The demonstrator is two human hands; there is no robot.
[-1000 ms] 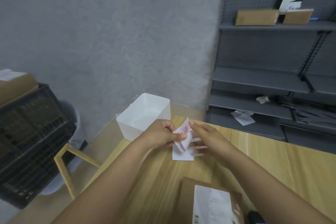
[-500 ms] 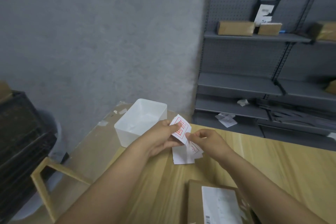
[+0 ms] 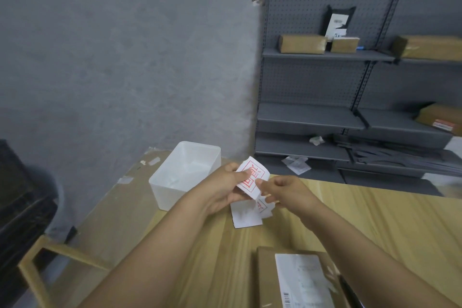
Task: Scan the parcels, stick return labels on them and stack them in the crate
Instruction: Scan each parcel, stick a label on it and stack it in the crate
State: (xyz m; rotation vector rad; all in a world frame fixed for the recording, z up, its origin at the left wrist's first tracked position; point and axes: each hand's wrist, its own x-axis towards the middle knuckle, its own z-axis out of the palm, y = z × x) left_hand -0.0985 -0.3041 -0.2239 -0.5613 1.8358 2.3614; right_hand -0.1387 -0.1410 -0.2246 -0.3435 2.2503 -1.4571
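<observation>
My left hand (image 3: 222, 190) holds a white return label (image 3: 252, 177) with red print, raised above the wooden table (image 3: 375, 220). My right hand (image 3: 285, 190) pinches the label's right edge with thumb and fingertip. Under the hands, a small pile of labels (image 3: 246, 217) lies on the table. A brown cardboard parcel (image 3: 265, 282) with a white shipping label (image 3: 300, 282) lies at the near edge, between my forearms. The black crate (image 3: 22, 207) is at the far left, partly out of frame.
A white plastic bin (image 3: 185, 175) stands at the table's left corner. A wooden chair (image 3: 50, 252) is left of the table, beside the crate. Grey shelving (image 3: 325, 55) at the back right holds several brown parcels (image 3: 302, 44) and a black bag.
Both hands lifted a label off the pile and turned its printed face up. The view has panned right, so the crate slid toward the left edge.
</observation>
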